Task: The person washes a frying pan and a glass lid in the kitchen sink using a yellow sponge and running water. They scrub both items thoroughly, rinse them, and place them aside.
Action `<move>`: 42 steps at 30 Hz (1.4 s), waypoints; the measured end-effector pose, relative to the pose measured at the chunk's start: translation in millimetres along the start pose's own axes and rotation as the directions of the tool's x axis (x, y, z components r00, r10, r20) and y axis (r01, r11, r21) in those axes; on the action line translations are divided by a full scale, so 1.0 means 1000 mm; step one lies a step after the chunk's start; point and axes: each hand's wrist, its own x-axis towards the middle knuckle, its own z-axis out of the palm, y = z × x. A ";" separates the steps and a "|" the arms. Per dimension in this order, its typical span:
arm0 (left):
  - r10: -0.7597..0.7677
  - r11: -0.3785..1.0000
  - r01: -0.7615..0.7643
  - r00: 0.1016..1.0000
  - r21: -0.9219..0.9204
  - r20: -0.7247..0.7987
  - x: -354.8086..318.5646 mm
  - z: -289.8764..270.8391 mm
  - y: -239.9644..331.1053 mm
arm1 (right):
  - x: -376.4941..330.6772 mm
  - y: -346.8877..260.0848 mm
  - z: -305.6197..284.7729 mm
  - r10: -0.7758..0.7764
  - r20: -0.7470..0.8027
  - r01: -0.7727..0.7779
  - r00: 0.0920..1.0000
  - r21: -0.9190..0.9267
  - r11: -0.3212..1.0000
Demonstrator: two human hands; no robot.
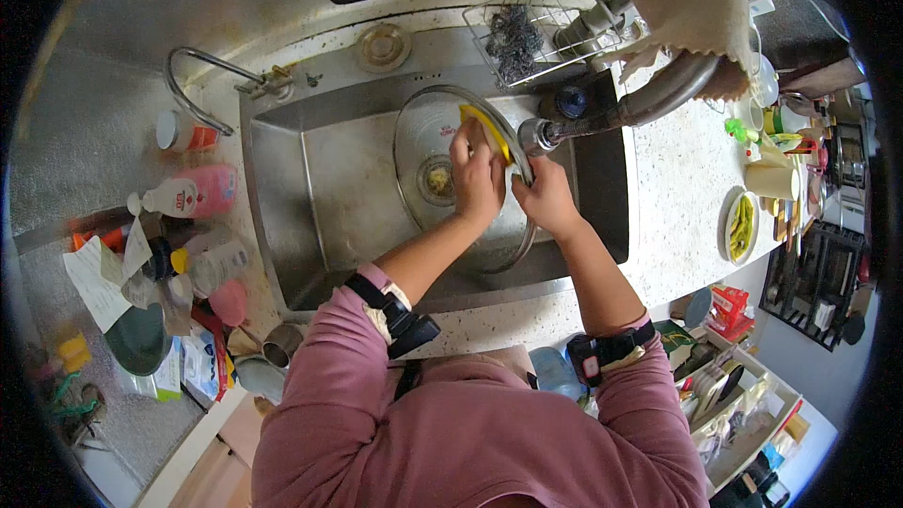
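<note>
A large round glass lid (pixel 423 136) stands tilted over the steel sink (pixel 282 188). My left hand (pixel 475 179) presses a yellow sponge (pixel 485 130) against the lid's right part. My right hand (pixel 546 199) grips the lid's rim just beside it. The pull-out faucet head (pixel 538 134) on its grey hose hangs right above my right hand. The sink drain (pixel 435 179) shows through the glass.
A wire rack (pixel 555 23) with steel wool (pixel 514 42) sits behind the sink. Soap bottles and tubes (pixel 188 198) crowd the left counter. A plate with green food (pixel 740 226), cups and a beige cloth (pixel 691 0) are at right. A curved tap (pixel 193 85) stands at back left.
</note>
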 end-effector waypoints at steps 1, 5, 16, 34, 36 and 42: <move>0.066 0.998 -0.066 0.996 0.011 0.062 -0.006 -0.003 0.004 | -0.001 -0.002 -0.002 -0.017 -0.005 0.017 1.000 0.014 1.000; 0.293 0.955 -0.294 0.918 -0.037 0.269 -0.028 -0.019 0.001 | -0.011 -0.001 -0.012 0.155 0.255 -0.242 0.955 0.358 0.902; 0.212 0.949 -0.058 0.845 -0.311 0.490 -0.043 -0.023 0.020 | -0.007 0.022 -0.011 0.433 0.310 -0.487 0.846 0.780 0.392; 0.205 0.965 0.013 0.584 -0.261 0.786 -0.091 -0.047 -0.003 | 0.014 0.108 0.003 0.519 -0.157 -0.501 0.840 0.144 0.854; 0.146 0.973 0.053 0.618 -0.225 0.773 -0.093 -0.041 0.004 | 0.015 0.116 0.004 0.634 -0.118 -0.604 0.764 0.214 0.768; 0.056 0.969 0.136 0.698 -0.208 0.714 -0.098 0.001 0.006 | 0.020 0.131 0.002 0.609 -0.114 -0.593 0.785 0.150 0.791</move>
